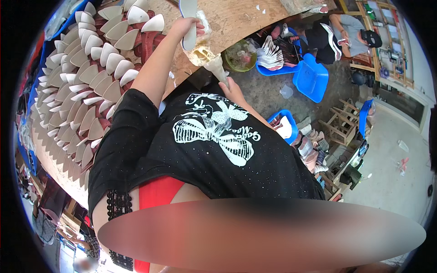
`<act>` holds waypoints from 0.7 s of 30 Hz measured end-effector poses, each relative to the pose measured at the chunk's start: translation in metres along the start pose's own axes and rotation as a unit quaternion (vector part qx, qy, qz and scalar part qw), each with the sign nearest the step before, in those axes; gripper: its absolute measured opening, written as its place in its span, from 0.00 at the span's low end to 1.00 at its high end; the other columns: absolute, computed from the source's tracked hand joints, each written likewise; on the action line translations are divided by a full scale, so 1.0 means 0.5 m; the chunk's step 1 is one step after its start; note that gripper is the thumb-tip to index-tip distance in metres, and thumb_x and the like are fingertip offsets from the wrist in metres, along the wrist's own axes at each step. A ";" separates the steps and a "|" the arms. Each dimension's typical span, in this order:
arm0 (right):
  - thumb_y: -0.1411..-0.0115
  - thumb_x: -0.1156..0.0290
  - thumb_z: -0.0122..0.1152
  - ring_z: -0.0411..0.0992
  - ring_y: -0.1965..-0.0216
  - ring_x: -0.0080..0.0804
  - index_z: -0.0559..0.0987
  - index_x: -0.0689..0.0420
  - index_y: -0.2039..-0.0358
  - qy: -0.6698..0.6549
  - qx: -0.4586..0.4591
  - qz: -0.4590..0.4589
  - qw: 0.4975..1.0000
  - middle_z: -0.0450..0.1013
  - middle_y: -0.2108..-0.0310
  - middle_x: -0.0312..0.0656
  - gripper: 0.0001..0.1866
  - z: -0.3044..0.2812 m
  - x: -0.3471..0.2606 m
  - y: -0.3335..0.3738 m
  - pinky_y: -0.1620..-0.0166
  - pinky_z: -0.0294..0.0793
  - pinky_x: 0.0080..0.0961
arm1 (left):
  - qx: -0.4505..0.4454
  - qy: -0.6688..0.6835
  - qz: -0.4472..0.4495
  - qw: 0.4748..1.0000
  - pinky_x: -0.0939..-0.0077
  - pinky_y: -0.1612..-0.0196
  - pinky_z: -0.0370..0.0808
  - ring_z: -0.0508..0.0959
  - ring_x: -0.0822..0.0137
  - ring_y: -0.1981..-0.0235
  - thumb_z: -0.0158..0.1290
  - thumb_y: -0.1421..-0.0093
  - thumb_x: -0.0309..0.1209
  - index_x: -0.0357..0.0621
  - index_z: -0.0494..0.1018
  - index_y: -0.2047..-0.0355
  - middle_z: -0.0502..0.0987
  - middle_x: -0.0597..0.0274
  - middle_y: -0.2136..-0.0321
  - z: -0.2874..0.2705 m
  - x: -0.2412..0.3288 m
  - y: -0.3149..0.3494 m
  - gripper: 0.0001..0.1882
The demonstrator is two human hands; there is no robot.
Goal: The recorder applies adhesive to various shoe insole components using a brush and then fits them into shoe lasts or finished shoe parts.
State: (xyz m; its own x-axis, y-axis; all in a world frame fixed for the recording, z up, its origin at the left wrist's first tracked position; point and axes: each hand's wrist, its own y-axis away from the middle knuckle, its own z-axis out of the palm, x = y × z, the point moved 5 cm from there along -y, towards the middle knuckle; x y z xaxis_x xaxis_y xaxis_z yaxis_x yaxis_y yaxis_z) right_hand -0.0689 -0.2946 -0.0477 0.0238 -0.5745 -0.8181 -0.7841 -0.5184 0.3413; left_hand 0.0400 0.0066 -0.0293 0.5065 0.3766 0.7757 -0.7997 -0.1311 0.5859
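Note:
My left hand (185, 28) is closed round a long, pale grey-white shoe insole (188, 9), held over the wooden table. Beside it lies a glue-crusted, yellowish-white container (201, 55) at the table's edge. A pale, cone-shaped piece (215, 68) points from there towards me, and my right hand (234, 91) has its fingers closed at its narrow end. The fingertips of that hand are partly hidden. To the left of my left arm, rows of overlapping pale, pointed shoe pieces (93, 75) cover the table, with dark red parts (148, 43) among them.
The wooden table (246, 16) runs along the far side. Right of it stand a green bucket (240, 63), a blue tub of shoe parts (273, 68) and another blue tub (312, 79). Shoes (314, 152) are piled nearer me. A person (353, 36) sits at the far right.

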 end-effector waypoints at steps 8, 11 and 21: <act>0.36 0.52 0.54 0.71 0.76 0.47 0.72 0.61 0.64 0.255 0.098 -0.055 0.960 0.73 0.76 0.50 0.21 -0.016 -0.055 0.008 0.70 0.69 0.35 | 0.014 -0.007 0.071 0.997 0.68 0.68 0.81 0.84 0.55 0.69 0.46 0.38 0.31 0.27 0.70 0.54 0.80 0.45 0.65 -0.002 0.010 0.002 0.18; 0.34 0.52 0.52 0.67 0.79 0.30 0.72 0.61 0.66 -0.123 0.028 0.113 0.986 0.70 0.79 0.40 0.21 -0.002 -0.013 -0.010 0.73 0.66 0.26 | 0.013 -0.022 0.075 0.997 0.68 0.67 0.81 0.84 0.54 0.68 0.47 0.38 0.31 0.26 0.70 0.55 0.80 0.44 0.65 -0.001 0.014 0.003 0.18; 0.35 0.55 0.55 0.73 0.70 0.50 0.73 0.64 0.63 0.142 0.058 -0.006 0.988 0.74 0.73 0.53 0.20 -0.046 -0.061 0.040 0.66 0.70 0.39 | 0.021 -0.015 0.092 0.995 0.64 0.67 0.82 0.84 0.53 0.69 0.48 0.39 0.31 0.23 0.69 0.56 0.80 0.42 0.66 -0.001 0.004 0.003 0.19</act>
State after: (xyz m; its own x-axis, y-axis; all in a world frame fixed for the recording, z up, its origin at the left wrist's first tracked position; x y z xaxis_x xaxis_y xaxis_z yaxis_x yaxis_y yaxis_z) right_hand -0.0713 -0.3020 -0.0052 0.1944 -0.7317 -0.6533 -0.8485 -0.4597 0.2623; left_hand 0.0399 0.0078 -0.0270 0.3629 0.3162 0.8765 -0.8660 -0.2329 0.4425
